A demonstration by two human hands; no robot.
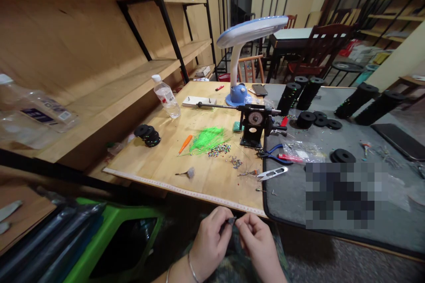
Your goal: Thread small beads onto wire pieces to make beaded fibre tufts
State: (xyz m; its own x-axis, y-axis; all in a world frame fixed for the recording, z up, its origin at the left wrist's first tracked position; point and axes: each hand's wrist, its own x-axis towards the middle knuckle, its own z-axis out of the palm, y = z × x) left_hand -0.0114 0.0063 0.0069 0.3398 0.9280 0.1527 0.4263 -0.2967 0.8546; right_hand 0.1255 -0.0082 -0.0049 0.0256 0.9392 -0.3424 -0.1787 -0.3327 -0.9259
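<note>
My left hand and my right hand meet in my lap, just below the front edge of the wooden board. Both pinch a tiny dark piece between thumb and fingertips; what it is I cannot make out. A bracelet shows on my left wrist. On the board lie a bunch of green strands, a pile of coloured beads, an orange-handled tool, a small grey tuft and white thread snips.
A black hand-crank device and a blue-white desk lamp stand mid-table. A water bottle, black discs, black foam rolls, blue pliers and a grey mat lie around. Wooden shelves at left, a green stool below.
</note>
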